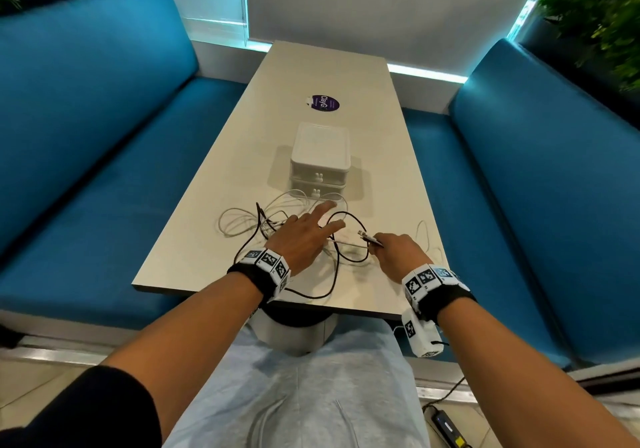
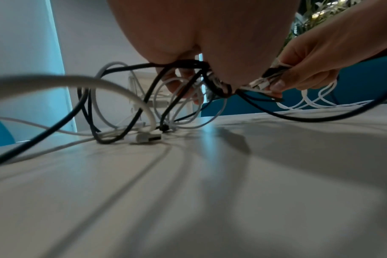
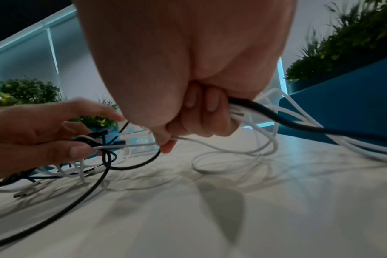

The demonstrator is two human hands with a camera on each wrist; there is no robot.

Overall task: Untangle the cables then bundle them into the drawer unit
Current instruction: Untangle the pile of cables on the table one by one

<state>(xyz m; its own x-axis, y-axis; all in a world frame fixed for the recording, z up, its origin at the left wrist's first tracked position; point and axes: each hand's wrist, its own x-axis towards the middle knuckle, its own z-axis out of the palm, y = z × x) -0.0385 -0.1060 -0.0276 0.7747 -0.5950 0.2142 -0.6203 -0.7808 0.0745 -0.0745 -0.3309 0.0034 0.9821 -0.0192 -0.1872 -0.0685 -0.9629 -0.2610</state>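
Tangle of cables (image 1: 298, 229) on the near half of the pale tabletop (image 1: 381, 157), just in front of the white drawer unit (image 1: 319, 155), which stands with both drawers closed. White loops and black loops cross one another; one black strand runs back over the near table edge. The left hand (image 1: 304, 240) lies over the middle of the tangle with fingers (image 1: 325, 207) extended toward the drawer unit; from the right wrist view its thumb and a finger pinch a knot of black and white strands raised off the surface. The right hand (image 1: 398, 250) is closed around several strands, white and black, with connector ends (image 1: 367, 236) projecting from the fist toward the left hand. A USB plug (image 2: 147, 137) rests flat on the tabletop beneath the lifted loops. A purple round sticker (image 1: 323, 102) lies beyond the drawer unit. Blue bench seats (image 1: 104, 136) flank both long sides.
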